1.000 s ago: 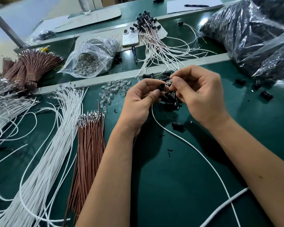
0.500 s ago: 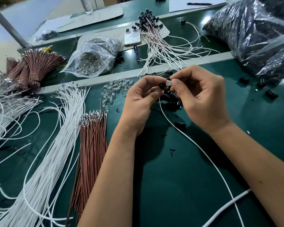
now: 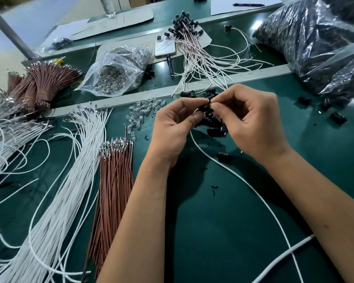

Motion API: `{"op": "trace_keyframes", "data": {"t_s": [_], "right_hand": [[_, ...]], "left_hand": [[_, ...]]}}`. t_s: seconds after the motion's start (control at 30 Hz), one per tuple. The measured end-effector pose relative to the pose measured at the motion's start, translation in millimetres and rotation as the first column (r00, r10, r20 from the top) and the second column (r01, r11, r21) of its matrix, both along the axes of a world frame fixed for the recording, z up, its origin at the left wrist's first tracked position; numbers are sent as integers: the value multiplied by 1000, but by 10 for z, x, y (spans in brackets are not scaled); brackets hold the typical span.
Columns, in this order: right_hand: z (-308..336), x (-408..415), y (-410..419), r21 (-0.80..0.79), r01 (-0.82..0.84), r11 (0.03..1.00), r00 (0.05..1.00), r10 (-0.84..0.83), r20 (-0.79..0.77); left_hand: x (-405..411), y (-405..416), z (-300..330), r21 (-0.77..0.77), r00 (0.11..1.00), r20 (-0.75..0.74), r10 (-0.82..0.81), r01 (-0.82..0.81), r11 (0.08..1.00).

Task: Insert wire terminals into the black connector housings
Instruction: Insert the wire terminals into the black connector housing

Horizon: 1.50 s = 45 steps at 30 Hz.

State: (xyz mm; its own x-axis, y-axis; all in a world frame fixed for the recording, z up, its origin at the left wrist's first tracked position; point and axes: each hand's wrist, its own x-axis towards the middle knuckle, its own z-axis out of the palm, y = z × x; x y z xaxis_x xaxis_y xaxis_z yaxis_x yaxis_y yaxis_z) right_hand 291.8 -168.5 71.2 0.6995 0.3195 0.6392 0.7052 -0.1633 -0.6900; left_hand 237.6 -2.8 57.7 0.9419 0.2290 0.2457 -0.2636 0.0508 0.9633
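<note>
Loose housings [image 3: 215,127] crowding beneath hands [image 3: 211,117].

Counted on my bench: one phone [image 3: 165,46], two pens [image 3: 248,5], one clear bag of small parts [image 3: 116,73], two dark bags [image 3: 315,43]. Loose black housings [image 3: 338,117] at right: about four. Wires too many to count.

One head-worn view looks forward and down, close over the green bench [image 3: 223,231].

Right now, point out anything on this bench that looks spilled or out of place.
Small clear bulbs lie loose on the green mat behind the left hand, outside their bag. Black housings lie scattered right of the right hand.
</note>
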Motion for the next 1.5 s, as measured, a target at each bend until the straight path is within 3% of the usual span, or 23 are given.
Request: {"op": "trace_keyframes", "data": {"t_s": [0.5, 0.83, 1.03, 1.23, 1.4, 1.5], "right_hand": [[-29, 40, -25, -7, -146, 989, 976, 143, -162], [-2, 96, -94, -132, -194, 972, 973, 175, -148], [-38, 109, -91, -83, -214, 973, 953, 189, -237], [-51, 115, -88, -152, -201, 968, 963, 166, -214], [-41, 135, -79, 86, -252, 964, 887, 265, -377], [-50, 154, -84, 113, -244, 963, 866, 269, -421]], "left_hand": [[-54, 23, 20, -74, 997, -47, 56, -59, 995], [-66, 29, 43, -15, 995, -87, 56, -57, 998], [-57, -11, 38, 78, 995, -10, 100, -99, 992], [-48, -28, 28, 157, 995, 11, 96, -96, 983], [-37, -46, 41, 81, 991, 44, 126, -129, 988], [-31, -45, 32, 57, 990, 48, 135, -138, 989]]}}
